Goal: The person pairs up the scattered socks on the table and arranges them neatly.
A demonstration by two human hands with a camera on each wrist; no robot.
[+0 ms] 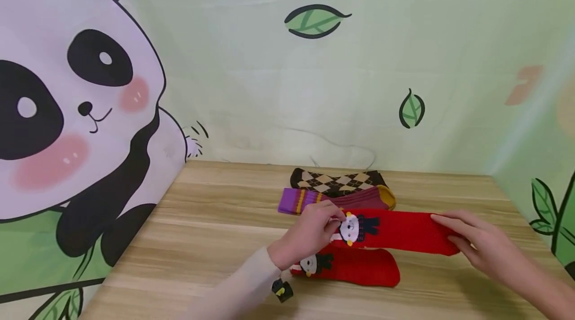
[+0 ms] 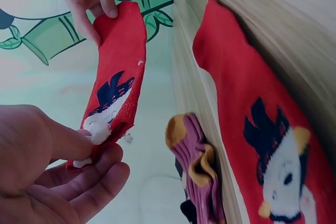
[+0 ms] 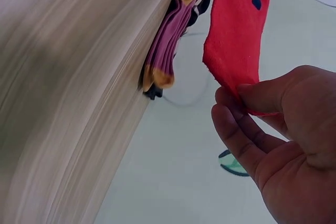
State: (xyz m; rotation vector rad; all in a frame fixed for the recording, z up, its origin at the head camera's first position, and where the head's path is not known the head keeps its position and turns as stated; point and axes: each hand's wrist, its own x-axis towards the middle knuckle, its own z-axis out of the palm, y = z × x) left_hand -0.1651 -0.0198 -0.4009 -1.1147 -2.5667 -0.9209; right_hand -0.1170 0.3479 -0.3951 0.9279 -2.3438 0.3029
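Note:
A red sock (image 1: 404, 230) with a white animal face and dark navy pattern is stretched sideways above the table. My left hand (image 1: 310, 232) pinches its patterned end between thumb and fingers, as the left wrist view also shows. At the plain end, my right hand (image 3: 283, 129) pinches the fabric between thumb and fingertips. Below the held one, a second red sock (image 1: 364, 267) of the same pattern lies flat on the table. My left hand and wrist cover part of its patterned end in the head view.
Behind lie purple socks (image 1: 359, 197) with mustard toes and stripes, and, farther back, black and tan argyle socks (image 1: 337, 182). A small black tag-like piece (image 1: 282, 290) lies near my left wrist. The wooden table (image 1: 202, 220) meets a panda-printed backdrop (image 1: 251, 85).

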